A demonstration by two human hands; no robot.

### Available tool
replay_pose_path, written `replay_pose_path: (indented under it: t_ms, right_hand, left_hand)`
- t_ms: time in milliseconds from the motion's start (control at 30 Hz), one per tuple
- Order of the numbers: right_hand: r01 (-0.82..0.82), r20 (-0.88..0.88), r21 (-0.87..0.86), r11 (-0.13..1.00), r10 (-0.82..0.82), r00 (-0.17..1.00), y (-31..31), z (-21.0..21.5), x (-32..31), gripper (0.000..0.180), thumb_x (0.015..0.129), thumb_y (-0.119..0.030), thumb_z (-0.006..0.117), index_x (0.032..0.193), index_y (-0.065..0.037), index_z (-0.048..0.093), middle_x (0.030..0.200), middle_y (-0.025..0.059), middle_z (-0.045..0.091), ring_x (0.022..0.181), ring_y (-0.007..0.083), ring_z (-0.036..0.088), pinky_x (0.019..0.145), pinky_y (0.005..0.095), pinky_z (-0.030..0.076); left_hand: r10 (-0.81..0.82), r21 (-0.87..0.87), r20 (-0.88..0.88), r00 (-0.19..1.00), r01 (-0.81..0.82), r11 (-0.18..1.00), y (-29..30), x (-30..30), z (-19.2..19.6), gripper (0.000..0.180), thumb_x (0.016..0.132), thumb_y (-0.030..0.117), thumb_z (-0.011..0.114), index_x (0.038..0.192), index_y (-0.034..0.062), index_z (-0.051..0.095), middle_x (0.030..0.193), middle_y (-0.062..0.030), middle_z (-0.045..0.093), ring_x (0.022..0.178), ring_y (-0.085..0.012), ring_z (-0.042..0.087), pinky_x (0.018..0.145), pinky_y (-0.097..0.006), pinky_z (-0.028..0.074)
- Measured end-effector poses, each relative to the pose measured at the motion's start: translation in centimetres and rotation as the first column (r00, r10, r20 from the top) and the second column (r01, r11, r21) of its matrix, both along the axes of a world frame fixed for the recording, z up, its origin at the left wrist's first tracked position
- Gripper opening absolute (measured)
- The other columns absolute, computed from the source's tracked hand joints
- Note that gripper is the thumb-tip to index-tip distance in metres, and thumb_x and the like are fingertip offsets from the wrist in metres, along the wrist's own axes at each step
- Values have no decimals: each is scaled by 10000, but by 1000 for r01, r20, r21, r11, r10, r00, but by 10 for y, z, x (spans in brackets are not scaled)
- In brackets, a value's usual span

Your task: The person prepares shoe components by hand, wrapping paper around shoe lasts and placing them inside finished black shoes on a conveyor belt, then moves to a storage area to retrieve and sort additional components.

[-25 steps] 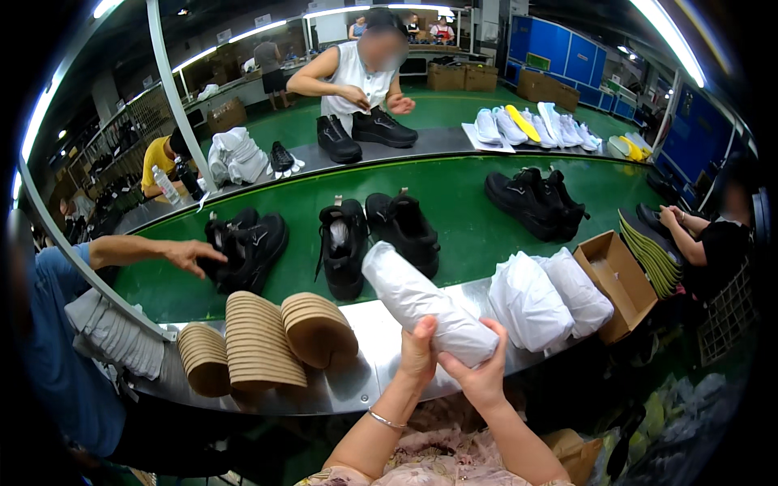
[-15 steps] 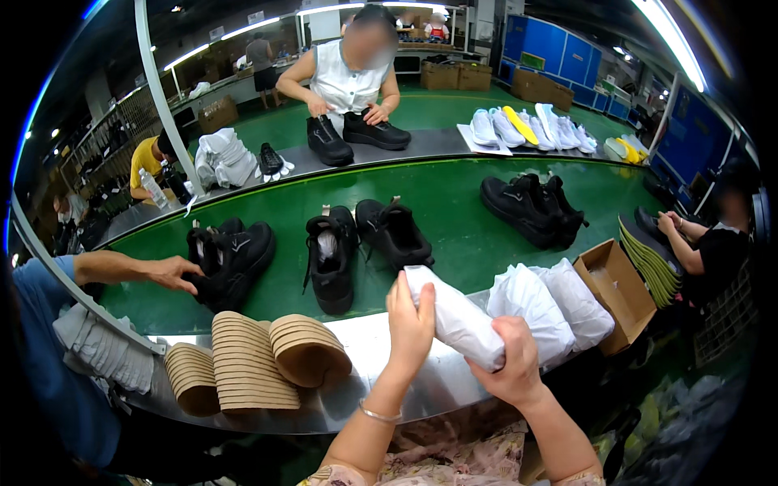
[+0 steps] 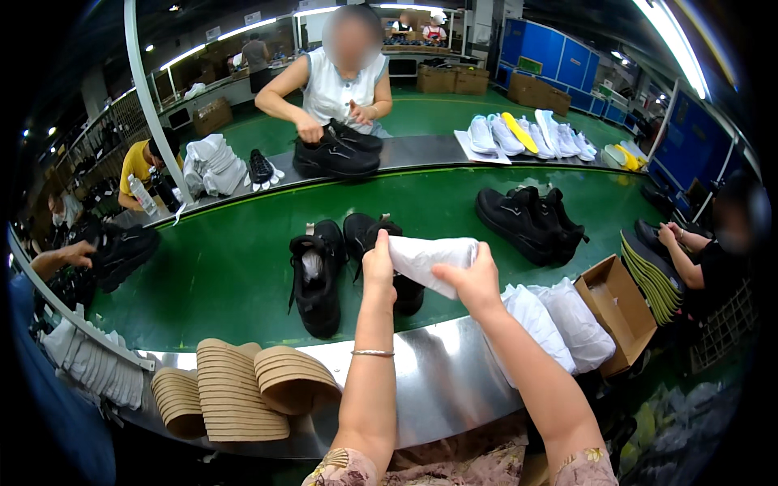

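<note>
In front of me I hold a long white paper bundle with both hands. My left hand is closed on its left end, and my right hand grips its right end. The bundle lies nearly level above a black shoe, which is partly hidden behind my left hand and the paper. Just left of that, its mate, another black shoe, stands upright on the green belt with pale stuffing inside its opening.
Tan insole stacks lie on the metal ledge at near left. White paper bundles and an open carton stand at right. Another black pair is farther right. Across the belt a person handles black shoes.
My hands have moved forward, bringing the paper bundle over the shoe and turning it more level. The left-hand black pair has gone farther left beside a co-worker's hand. The shoes before me shifted slightly left.
</note>
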State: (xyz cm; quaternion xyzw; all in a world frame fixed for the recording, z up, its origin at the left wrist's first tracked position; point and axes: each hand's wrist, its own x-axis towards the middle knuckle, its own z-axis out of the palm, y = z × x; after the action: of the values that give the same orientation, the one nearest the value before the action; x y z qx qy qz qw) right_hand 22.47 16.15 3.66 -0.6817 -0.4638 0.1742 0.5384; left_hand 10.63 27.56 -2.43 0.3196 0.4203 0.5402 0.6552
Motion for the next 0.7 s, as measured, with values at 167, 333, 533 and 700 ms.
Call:
replay_pose_path:
  t_ms: [167, 333, 533, 700]
  right_hand:
    - [71, 307, -308, 949, 28, 951, 46, 10, 1, 526, 615, -198, 689, 981, 71, 425, 867, 276, 613, 823, 395, 623, 745, 411, 501]
    - [-38, 508, -182, 983, 127, 852, 90, -38, -33, 419, 632, -111, 632, 946, 52, 408, 827, 292, 574, 763, 434, 600, 680, 475, 506]
    - [26, 794, -62, 998, 34, 607, 112, -66, -34, 470, 636, -215, 676, 951, 43, 440, 916, 219, 557, 809, 354, 603, 679, 392, 509]
    - [-117, 712, -430, 895, 415, 566, 105, -32, -47, 535, 653, -257, 681, 990, 95, 460, 912, 233, 554, 774, 347, 615, 684, 379, 526]
  left_hand:
    - [600, 552, -725, 338, -237, 800, 4, 4, -18, 398, 801, 298, 595, 937, -76, 589, 1185, -251, 489, 1162, -370, 393, 944, -466, 344]
    - [397, 522, -595, 699, -40, 852, 65, -5, -58, 504, 799, 207, 623, 1243, 22, 471, 1288, -231, 449, 1246, -372, 365, 1029, -409, 290]
    - [185, 309, -287, 940, -92, 947, 65, 4, -61, 200, 845, 109, 563, 1004, -8, 600, 1001, -127, 615, 952, -239, 560, 807, -310, 428]
    - [120, 230, -120, 986, -90, 969, 65, -14, -51, 173, 859, 152, 570, 934, 10, 633, 811, -20, 601, 710, -107, 537, 622, -259, 425]
